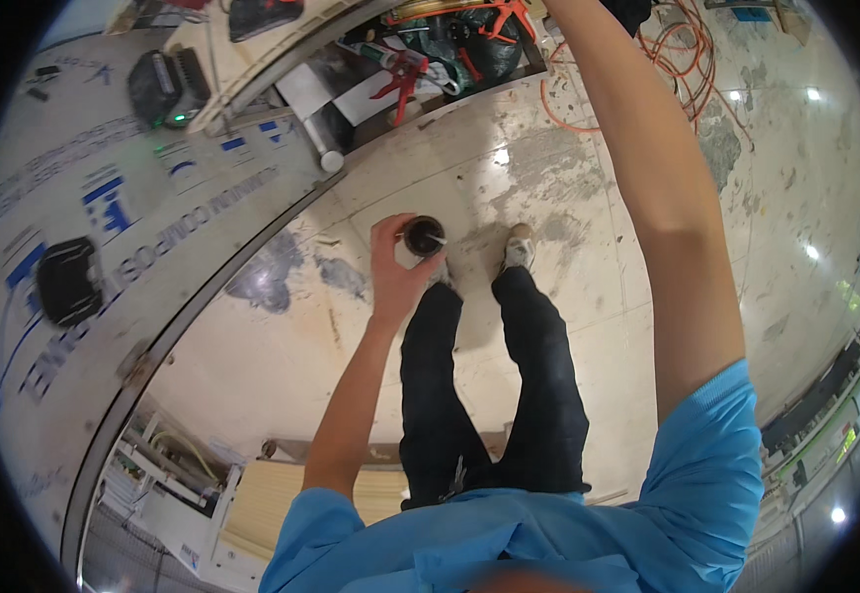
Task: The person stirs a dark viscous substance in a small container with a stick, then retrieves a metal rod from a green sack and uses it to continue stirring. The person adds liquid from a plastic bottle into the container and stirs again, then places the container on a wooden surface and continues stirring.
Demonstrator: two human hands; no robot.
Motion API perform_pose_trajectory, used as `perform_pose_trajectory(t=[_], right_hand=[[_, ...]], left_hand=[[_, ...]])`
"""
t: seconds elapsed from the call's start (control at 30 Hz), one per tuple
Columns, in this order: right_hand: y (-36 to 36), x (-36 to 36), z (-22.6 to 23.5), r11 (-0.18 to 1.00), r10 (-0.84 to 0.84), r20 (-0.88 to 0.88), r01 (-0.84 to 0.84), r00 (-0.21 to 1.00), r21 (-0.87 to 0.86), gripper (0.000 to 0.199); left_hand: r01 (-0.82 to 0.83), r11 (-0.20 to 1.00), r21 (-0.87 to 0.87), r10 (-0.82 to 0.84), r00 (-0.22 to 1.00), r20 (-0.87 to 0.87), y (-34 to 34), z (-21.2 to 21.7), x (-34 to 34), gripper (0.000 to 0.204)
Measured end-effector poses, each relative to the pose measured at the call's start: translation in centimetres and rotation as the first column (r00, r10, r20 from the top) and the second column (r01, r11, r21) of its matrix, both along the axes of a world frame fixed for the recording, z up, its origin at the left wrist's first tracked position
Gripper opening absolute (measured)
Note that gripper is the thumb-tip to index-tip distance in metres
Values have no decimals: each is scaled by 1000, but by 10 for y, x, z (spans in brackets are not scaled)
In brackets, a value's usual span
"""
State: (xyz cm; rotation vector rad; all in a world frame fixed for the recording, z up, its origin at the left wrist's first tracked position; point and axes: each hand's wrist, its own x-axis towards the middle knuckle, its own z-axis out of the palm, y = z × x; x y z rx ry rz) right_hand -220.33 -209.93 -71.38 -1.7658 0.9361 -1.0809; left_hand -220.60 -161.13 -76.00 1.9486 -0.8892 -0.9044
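My left hand is wrapped round a small cup with dark contents, held out over the floor in front of my legs. A pale, thin stick or straw shows at the cup's opening. My right arm stretches up and away past the top edge, so the right hand itself is out of sight. Near that arm's upper end is a cluttered bin with a red caulking gun, a dark plastic bag and an orange clamp-like tool.
Along the left runs a bench covered in printed film, bearing a black charger with a green light and a black case-like object. An orange hose lies coiled on the stained floor, upper right. A white machine stands lower left.
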Motion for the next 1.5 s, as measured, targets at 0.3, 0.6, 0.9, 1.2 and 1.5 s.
perform_pose_trajectory(t=[0.3, 0.6, 0.9, 1.2, 1.5], right_hand=[[180, -284, -127, 741, 206, 337, -371, 919, 560, 78], [289, -350, -325, 214, 571, -313, 230, 759, 949, 53], [308, -359, -384, 390, 583, -442, 242, 682, 888, 54], [305, -351, -326, 836, 481, -742, 11, 467, 548, 55], [276, -289, -227, 878, 38, -978, -474, 204, -65, 47]], left_hand=[[132, 991, -15, -131, 990, 47, -2, -166, 18, 69], [156, 984, -90, -152, 987, 51, -14, -295, 27, 66], [227, 961, -159, -194, 961, 196, -14, -378, 34, 67], [326, 923, -202, -283, 935, 216, -47, -389, -30, 70], [493, 821, -288, -320, 815, 484, -110, -352, -31, 70]])
